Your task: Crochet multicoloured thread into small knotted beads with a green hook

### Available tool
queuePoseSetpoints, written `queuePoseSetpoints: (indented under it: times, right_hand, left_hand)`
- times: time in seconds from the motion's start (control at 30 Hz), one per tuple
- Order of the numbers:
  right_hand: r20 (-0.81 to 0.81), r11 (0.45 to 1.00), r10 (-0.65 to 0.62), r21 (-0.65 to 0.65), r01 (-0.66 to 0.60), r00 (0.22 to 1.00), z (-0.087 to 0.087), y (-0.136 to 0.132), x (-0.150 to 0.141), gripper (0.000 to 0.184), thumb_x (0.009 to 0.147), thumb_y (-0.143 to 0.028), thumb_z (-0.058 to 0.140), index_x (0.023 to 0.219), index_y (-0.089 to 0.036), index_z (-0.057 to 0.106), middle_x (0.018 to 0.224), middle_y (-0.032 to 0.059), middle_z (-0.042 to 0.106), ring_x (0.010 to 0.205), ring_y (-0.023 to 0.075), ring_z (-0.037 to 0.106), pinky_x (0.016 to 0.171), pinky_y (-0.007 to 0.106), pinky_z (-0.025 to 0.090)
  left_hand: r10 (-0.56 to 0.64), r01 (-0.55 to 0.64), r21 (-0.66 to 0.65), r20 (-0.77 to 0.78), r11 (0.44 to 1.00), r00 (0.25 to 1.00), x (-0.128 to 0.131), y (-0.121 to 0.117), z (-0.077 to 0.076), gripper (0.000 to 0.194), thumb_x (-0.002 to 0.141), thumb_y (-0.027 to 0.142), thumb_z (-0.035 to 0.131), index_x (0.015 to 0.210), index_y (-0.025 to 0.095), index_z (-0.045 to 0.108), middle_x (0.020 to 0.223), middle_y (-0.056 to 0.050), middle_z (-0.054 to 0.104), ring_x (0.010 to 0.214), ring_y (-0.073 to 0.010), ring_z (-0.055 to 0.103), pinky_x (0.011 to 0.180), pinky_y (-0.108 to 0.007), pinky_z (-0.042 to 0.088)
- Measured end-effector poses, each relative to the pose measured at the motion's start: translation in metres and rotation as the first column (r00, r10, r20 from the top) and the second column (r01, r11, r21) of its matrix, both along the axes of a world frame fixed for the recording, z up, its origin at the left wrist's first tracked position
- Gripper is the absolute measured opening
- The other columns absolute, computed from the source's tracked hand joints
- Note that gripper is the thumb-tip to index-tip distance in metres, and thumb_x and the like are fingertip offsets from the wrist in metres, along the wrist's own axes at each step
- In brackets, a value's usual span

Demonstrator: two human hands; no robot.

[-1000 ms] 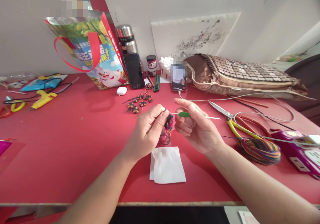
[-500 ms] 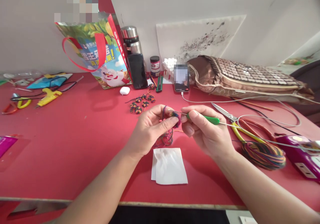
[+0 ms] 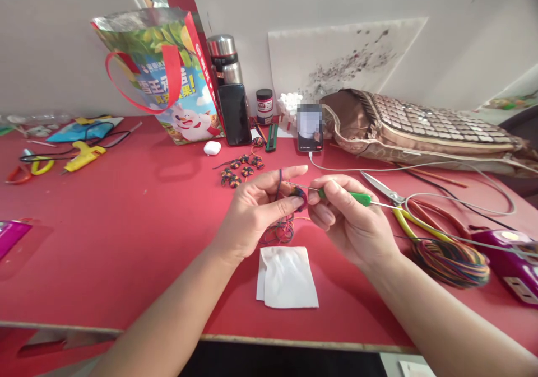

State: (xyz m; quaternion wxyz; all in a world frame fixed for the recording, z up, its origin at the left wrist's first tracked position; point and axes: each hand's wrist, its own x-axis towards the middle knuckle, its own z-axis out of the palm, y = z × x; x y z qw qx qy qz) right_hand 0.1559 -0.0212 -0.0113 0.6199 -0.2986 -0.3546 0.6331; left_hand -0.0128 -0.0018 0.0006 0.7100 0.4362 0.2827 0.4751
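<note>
Pinched in my left hand is a small multicoloured crochet piece, with dark yarn looped over the raised index finger. My right hand is closed around a crochet hook with a green grip. The hook's thin metal tip points left and reaches the crochet piece; whether it is inside a stitch I cannot tell. Loose multicoloured yarn lies tangled below my left fingers. A folded white tissue is on the red table just in front of me. Small finished crochet pieces lie behind my left hand.
Scissors and a yarn skein lie right of my right hand, beside a purple power strip. A propped phone with a cable stands behind. At left are a yellow glue gun and a shopping bag.
My right hand has shifted its grip from a loose, finger-out hold to a pen-like one on the hook. My left index finger has straightened, lifting the yarn. The view has moved slightly.
</note>
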Motion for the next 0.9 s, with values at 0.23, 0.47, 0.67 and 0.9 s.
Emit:
queuePoseSetpoints:
  times: [0.23, 0.47, 0.67, 0.9]
  right_hand:
    - [0.011, 0.999, 0.031, -0.015, -0.031, 0.999, 0.0003, -0.0007, -0.0007, 0.022, 0.079, -0.043, 0.095, 0.085, -0.025, 0.086, 0.069, -0.0004, 0.075, 0.043, 0.0056, 0.044, 0.045, 0.023, 0.042]
    - [-0.052, 0.998, 0.044, -0.049, -0.047, 0.998, -0.0024, 0.0015, -0.0017, 0.022, 0.077, -0.043, 0.097, 0.087, -0.027, 0.086, 0.065, -0.0017, 0.076, 0.040, 0.0046, 0.043, 0.042, 0.021, 0.039]
    - [-0.049, 0.997, 0.057, -0.056, -0.060, 0.997, -0.0059, 0.0007, -0.0030, 0.023, 0.080, -0.044, 0.095, 0.088, -0.025, 0.084, 0.065, -0.0024, 0.074, 0.042, 0.0050, 0.042, 0.043, 0.021, 0.038]
    - [-0.047, 0.995, 0.077, -0.062, -0.080, 0.996, -0.0079, 0.0012, -0.0057, 0.026, 0.083, -0.047, 0.091, 0.090, -0.025, 0.079, 0.067, -0.0032, 0.072, 0.042, 0.0055, 0.032, 0.042, 0.023, 0.033]
  left_hand:
    - [0.045, -0.050, -0.078, -0.069, 0.996, 0.997, 0.0001, -0.0020, -0.0023, 0.032, 0.073, 0.025, 0.096, 0.104, 0.029, 0.090, 0.076, 0.001, 0.071, 0.062, -0.0081, 0.054, 0.056, -0.022, 0.040]
    - [0.048, -0.050, -0.026, -0.048, 0.998, 0.998, 0.0001, -0.0014, 0.0007, 0.025, 0.076, 0.030, 0.094, 0.100, 0.027, 0.090, 0.063, 0.004, 0.053, 0.053, -0.0060, 0.030, 0.049, -0.025, 0.021]
    - [0.044, -0.044, -0.091, -0.006, 0.995, 0.999, 0.0007, -0.0036, 0.0006, 0.043, 0.074, 0.021, 0.091, 0.116, 0.031, 0.086, 0.081, 0.002, 0.065, 0.072, -0.0114, 0.060, 0.067, -0.025, 0.051]
    - [0.046, -0.045, -0.095, 0.014, 0.995, 0.999, 0.0020, -0.0046, -0.0001, 0.038, 0.074, 0.016, 0.088, 0.110, 0.030, 0.089, 0.079, 0.002, 0.065, 0.064, -0.0081, 0.054, 0.058, -0.022, 0.045]
